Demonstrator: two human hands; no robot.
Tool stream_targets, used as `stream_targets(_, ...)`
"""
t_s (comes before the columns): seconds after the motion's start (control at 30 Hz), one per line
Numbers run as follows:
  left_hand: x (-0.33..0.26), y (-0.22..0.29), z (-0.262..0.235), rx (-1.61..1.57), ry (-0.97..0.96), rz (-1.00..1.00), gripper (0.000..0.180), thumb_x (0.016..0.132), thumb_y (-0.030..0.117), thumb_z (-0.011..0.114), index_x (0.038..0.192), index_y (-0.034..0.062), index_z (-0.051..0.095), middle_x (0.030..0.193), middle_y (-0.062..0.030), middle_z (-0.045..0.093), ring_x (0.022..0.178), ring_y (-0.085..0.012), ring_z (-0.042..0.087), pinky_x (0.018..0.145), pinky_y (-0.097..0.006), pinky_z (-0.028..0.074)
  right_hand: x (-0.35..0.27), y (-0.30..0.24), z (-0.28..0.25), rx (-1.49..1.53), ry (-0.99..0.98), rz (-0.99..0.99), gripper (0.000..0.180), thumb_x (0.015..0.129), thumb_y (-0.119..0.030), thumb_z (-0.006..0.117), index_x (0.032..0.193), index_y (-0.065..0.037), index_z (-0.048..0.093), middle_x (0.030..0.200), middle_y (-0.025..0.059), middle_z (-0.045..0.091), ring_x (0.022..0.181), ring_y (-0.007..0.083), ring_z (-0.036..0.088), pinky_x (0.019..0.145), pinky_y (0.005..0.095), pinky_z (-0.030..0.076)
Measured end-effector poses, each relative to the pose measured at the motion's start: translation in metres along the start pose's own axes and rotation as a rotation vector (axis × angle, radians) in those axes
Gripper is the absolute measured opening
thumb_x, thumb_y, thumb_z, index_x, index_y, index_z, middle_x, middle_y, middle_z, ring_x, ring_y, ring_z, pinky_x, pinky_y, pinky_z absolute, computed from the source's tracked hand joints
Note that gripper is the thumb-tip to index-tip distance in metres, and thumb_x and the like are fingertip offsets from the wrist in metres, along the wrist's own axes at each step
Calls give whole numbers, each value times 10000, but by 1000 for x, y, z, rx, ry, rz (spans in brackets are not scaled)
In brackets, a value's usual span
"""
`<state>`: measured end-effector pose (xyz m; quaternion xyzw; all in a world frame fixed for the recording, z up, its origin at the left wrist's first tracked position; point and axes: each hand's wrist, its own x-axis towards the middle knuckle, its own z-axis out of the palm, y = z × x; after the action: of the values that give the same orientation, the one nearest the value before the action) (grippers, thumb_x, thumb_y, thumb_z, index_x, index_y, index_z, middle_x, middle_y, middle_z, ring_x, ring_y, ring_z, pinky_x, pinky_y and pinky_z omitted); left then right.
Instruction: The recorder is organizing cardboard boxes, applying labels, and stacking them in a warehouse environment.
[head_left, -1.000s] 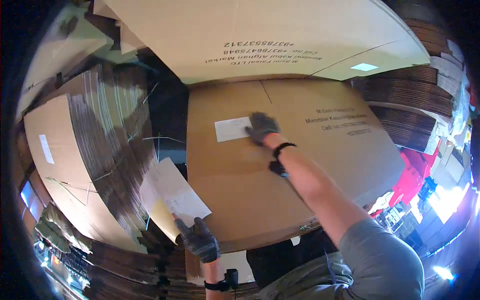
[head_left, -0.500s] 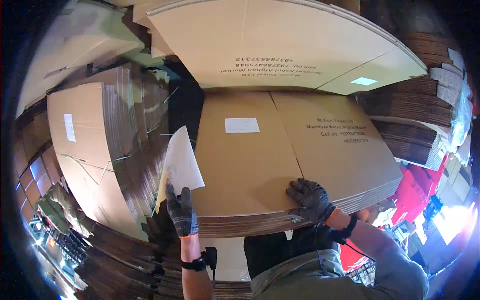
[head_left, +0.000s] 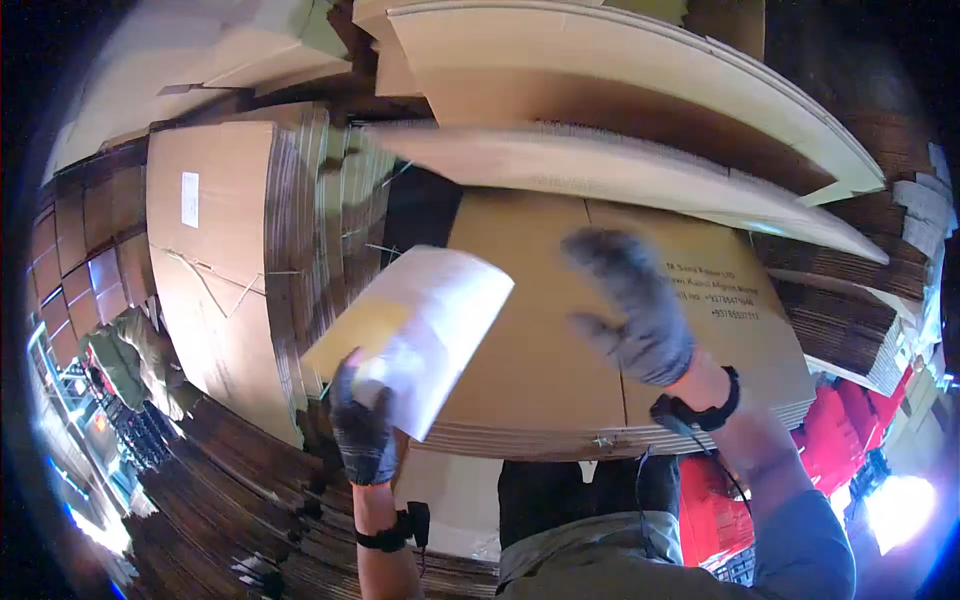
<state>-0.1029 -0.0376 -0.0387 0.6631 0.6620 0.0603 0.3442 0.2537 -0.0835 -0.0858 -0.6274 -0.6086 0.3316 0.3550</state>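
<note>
Cardboard panel, pale brown and flat (head_left: 620,178), now tilts up far, uncovering the brown cardboard stack (head_left: 545,365); grey-gloved right hand (head_left: 635,315) has wide grip, grey-gloved left hand (head_left: 362,425) holds white-and-yellow paper (head_left: 452,315).

Gloved left hand (head_left: 362,428) gripping white and yellow paper sheets (head_left: 435,315); gloved right hand (head_left: 637,310), blurred, fingers spread, over stacked flat corrugated cartons (head_left: 530,385); a blurred carton blank (head_left: 620,178) tilted behind.

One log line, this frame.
left hand: holding papers | right hand: open, blurred, over cardboard stack | blurred cardboard sheet: at stack's far edge
</note>
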Motion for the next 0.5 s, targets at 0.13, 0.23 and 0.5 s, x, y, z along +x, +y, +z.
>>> stream_targets(0.13,-9,36,29,-480,-253,-25,594,833,117,771,1362,23,518,1273,-137,595,1142,-237,588,1036,-373,447,10,-14,55,154,-312,-158,658,751,-371,828,1320,-116,618,1341,115,610,1257,352,537,1069,466,398)
stream_targets(0.23,-8,38,31,-313,-392,-35,573,836,101,763,1348,24,516,1245,-121,597,1123,-209,596,985,-345,480,1,-7,81,179,-384,-95,375,811,-388,791,1059,-115,728,1075,77,700,1065,323,615,919,455,481)
stream_targets(0.5,-9,33,61,-246,-370,-112,339,777,112,784,1080,14,669,938,-112,722,848,-175,680,783,-325,544,-24,11,85,279,-437,-7,242,854,-308,744,998,-113,739,946,62,702,889,285,633,826,423,501)
